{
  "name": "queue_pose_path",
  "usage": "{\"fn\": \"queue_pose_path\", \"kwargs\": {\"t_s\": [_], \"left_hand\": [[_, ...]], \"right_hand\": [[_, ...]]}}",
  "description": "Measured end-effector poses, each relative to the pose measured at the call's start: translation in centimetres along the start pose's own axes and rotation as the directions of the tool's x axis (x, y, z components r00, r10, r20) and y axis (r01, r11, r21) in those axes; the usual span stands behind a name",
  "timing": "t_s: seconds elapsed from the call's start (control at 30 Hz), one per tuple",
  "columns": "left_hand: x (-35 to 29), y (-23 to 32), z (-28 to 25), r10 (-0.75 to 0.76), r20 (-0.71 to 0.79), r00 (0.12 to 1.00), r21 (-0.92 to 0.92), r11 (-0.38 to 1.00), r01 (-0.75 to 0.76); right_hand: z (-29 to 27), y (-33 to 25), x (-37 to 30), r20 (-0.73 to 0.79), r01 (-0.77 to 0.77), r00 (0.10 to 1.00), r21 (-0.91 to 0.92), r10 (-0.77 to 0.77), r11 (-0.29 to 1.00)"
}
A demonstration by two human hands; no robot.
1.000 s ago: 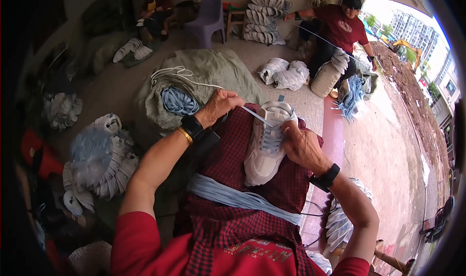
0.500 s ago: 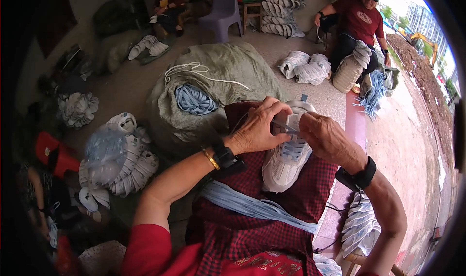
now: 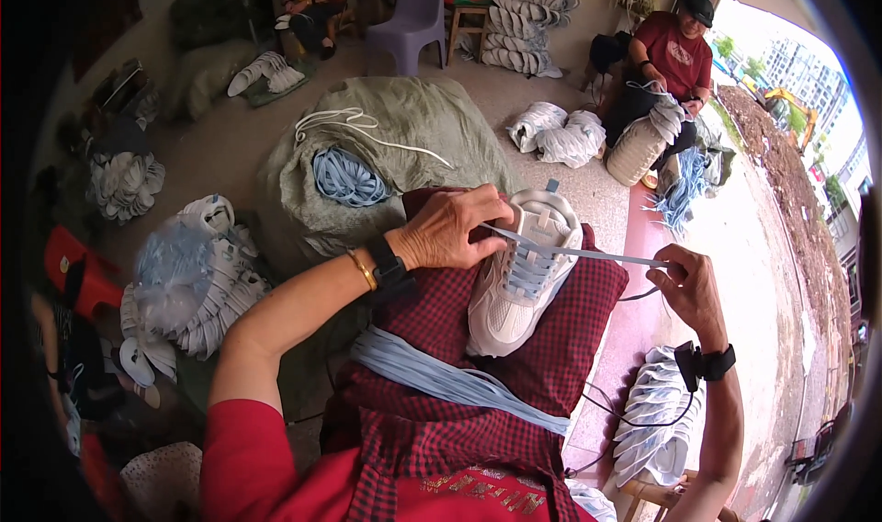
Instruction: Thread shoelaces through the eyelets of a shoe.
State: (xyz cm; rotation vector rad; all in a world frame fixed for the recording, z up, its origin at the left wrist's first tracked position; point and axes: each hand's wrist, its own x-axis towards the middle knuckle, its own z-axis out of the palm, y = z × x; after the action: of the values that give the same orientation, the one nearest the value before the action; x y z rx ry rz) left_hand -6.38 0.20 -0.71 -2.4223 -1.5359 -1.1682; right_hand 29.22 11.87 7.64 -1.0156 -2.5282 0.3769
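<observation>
A white and beige sneaker [image 3: 503, 317] lies on my lap over the checked cloth, toe toward me, light-blue lace crossing its lower eyelets. A light-blue shoelace [image 3: 602, 256] stretches taut across the top of its tongue. My left hand [image 3: 453, 230] is closed beside the shoe's upper left edge, with the lace's left part at its fingertips. Out to the right, apart from the shoe, my right hand [image 3: 689, 286] pinches the lace's other part. A bundle of light-blue laces [image 3: 450, 382] lies across my lap below the toe.
A green sack [image 3: 432, 127] with coiled blue laces [image 3: 349, 176] stands ahead. Stacked shoe uppers [image 3: 207, 283] lie left, more shoe uppers [image 3: 657, 421] right. Two people sit farther back, one [image 3: 675, 58] at right; a purple chair [image 3: 411, 26] stands between. A black cable [image 3: 634, 416] hangs near my right arm.
My right hand has moved away from the shoe to the right, drawing the lace out straight. My left hand stays beside the tongue. The whole view has shifted slightly.
</observation>
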Motion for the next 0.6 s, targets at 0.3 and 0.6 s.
{"fn": "queue_pose_path", "kwargs": {"t_s": [0.3,0.6], "left_hand": [[0.0,-2.1,-0.4,0.135,0.028,0.991,0.223,0.965,-0.137],[-0.2,-3.0,2.3,-0.074,0.013,0.997,0.041,0.996,0.073]], "right_hand": [[4.9,1.4,-0.8,-0.001,0.163,0.986,-0.133,-0.165,0.978],[9.2,-3.1,2.0,-0.07,0.241,0.97,0.259,-0.231,0.935]]}}
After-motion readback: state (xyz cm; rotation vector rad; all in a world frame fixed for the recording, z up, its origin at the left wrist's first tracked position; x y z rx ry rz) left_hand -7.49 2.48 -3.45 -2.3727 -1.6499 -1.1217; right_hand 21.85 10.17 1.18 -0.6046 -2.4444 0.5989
